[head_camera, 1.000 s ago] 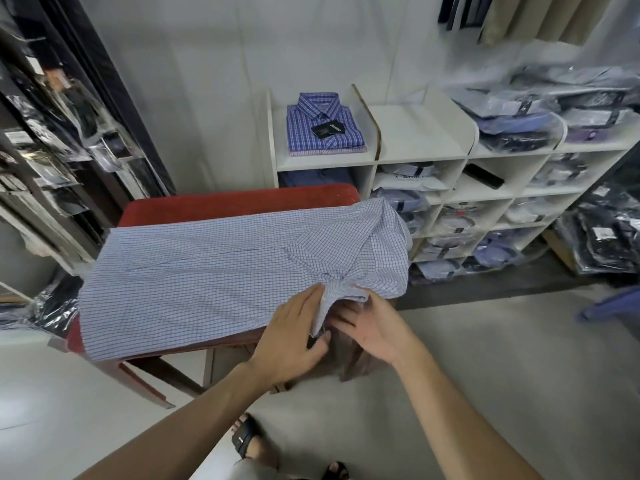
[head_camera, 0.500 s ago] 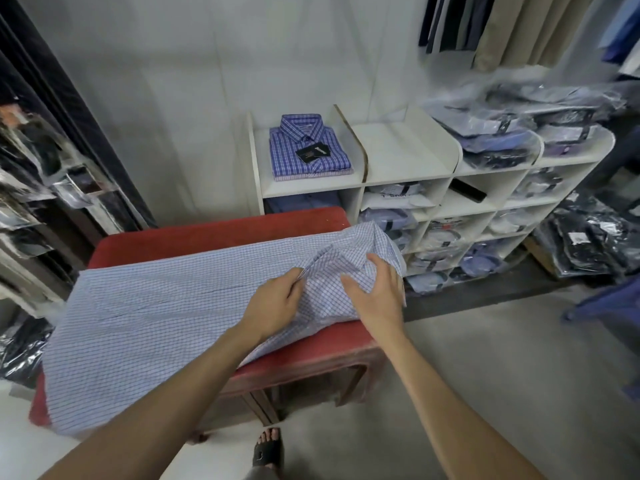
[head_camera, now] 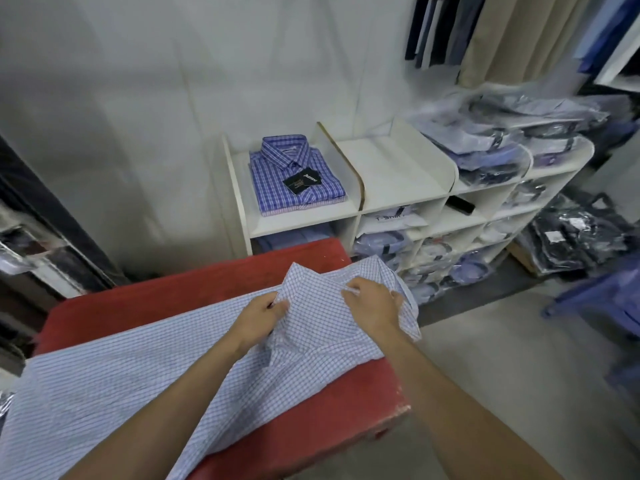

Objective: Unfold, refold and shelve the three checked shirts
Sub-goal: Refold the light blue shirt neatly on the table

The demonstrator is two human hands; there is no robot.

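Both hands work the collar end of a pale blue fine-checked shirt [head_camera: 121, 393] spread on the red padded bench [head_camera: 180, 289]: left hand [head_camera: 259, 318] pinches a fabric fold, right hand [head_camera: 372, 303] grips near the collar. One folded bright blue checked shirt [head_camera: 294, 174] already sits on the white shelf unit [head_camera: 391, 174]. Judging by this, roughly a third done; this refold barely started, third shirt not identifiable.

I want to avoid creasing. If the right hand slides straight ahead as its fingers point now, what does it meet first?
Probably the raised collar of the light checked shirt, just beyond the right hand; depth is unclear.
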